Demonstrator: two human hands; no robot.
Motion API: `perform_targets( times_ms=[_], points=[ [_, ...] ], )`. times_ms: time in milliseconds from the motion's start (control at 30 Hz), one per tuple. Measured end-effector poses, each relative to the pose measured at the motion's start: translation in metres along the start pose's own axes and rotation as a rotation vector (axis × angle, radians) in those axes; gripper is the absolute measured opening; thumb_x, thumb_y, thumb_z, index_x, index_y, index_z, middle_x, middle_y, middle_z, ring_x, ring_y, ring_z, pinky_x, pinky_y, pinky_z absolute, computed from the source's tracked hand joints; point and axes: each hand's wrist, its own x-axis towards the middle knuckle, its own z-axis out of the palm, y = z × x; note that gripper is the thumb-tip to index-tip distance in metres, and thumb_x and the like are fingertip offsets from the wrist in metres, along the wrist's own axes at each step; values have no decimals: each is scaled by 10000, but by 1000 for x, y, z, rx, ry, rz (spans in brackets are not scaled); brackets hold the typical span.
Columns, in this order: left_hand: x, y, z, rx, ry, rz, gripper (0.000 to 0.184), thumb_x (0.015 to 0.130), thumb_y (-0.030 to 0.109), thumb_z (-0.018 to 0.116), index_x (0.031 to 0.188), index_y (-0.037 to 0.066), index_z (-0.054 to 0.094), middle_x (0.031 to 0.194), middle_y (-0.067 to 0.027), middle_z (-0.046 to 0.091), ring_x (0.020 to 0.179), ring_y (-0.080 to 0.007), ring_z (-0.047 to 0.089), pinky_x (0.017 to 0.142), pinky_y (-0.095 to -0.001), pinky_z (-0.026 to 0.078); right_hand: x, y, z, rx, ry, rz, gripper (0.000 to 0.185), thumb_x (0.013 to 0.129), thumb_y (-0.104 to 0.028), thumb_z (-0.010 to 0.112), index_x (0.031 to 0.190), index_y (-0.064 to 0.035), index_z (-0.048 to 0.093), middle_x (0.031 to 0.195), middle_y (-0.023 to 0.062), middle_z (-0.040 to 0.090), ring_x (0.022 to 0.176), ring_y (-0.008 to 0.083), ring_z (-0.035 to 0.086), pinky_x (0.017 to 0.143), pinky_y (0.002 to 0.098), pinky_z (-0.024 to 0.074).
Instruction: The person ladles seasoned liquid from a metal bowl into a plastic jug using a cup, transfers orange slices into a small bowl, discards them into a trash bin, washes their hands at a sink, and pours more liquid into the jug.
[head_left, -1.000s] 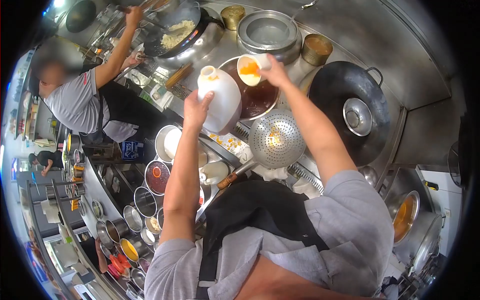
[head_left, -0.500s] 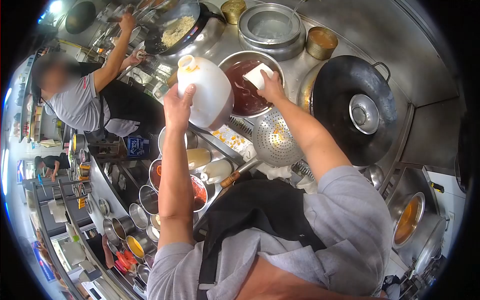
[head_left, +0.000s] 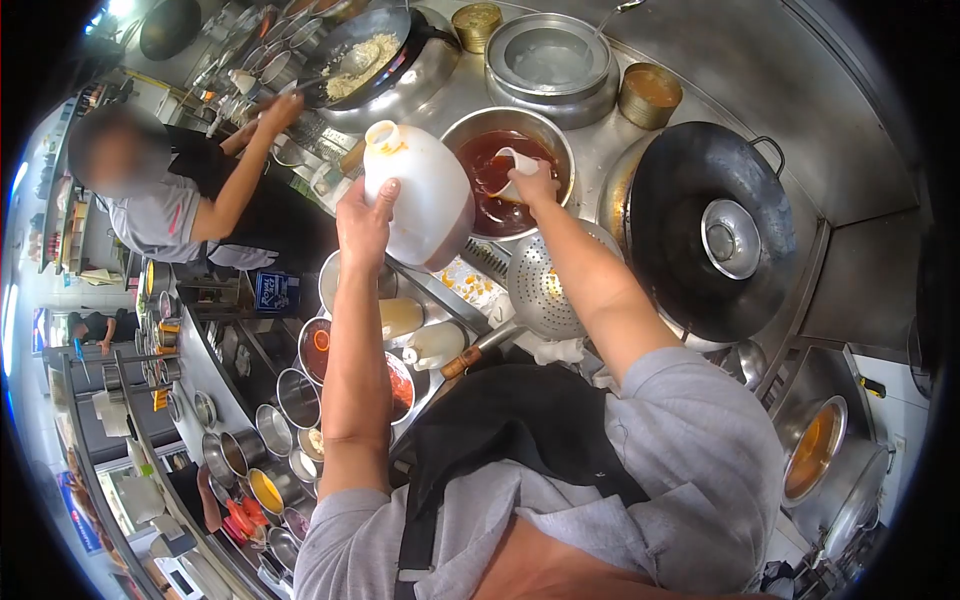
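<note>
My left hand point(head_left: 365, 218) is closed around the handle side of a translucent white plastic jug point(head_left: 428, 200). The jug's uncapped mouth has orange smears, and a little dark liquid seems to lie at its bottom. Just right of it stands a steel pot point(head_left: 462, 122) of red-brown sauce point(head_left: 482, 150). Over that sauce my right hand point(head_left: 535, 186) grips a small white cup point(head_left: 516, 160), which is tilted with its lower part at the sauce. Below the pot rests a perforated strainer point(head_left: 540, 285) with a wooden handle.
A black wok point(head_left: 670, 230) with a metal bowl point(head_left: 729, 238) inside sits at right. Behind the pot are a water-filled container point(head_left: 550, 60) and an open can point(head_left: 650, 95). At left a co-worker point(head_left: 150, 210) works by a wok of food point(head_left: 365, 65). Bottles point(head_left: 435, 343) stand below the jug.
My right hand has lowered the white cup and turned it into the sauce. The jug stays in my left hand, almost unmoved. The co-worker's raised arm has come down.
</note>
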Motion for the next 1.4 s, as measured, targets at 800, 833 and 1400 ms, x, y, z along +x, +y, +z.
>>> perform_targets(
  times_ms=[800, 833, 1400],
  points=[
    [-6, -42, 47, -85, -66, -49, 346, 880, 346, 712, 862, 8, 637, 636, 0, 533, 584, -98, 458, 537, -275, 376, 16, -166, -154, 414, -643, -204, 706, 877, -617, 453, 1362, -106, 399, 1084, 272, 579, 821, 286, 609, 704, 366, 535],
    [-5, -48, 50, -111, -68, -55, 337, 880, 335, 713, 872, 7, 637, 646, -2, 536, 590, -98, 459, 540, -275, 380, 10, -177, -161, 359, -703, -226, 697, 881, -624, 432, 1360, -118, 405, 1000, 262, 608, 772, 257, 601, 678, 337, 520],
    [2, -42, 55, -90, -112, -62, 392, 861, 291, 728, 1065, -36, 659, 899, -161, 709, 787, -226, 656, 760, -373, 504, -47, -258, -190, -34, -672, -482, 569, 906, -610, 433, 1228, -149, 525, 863, 125, 621, 654, 172, 536, 655, 319, 466]
  ],
)
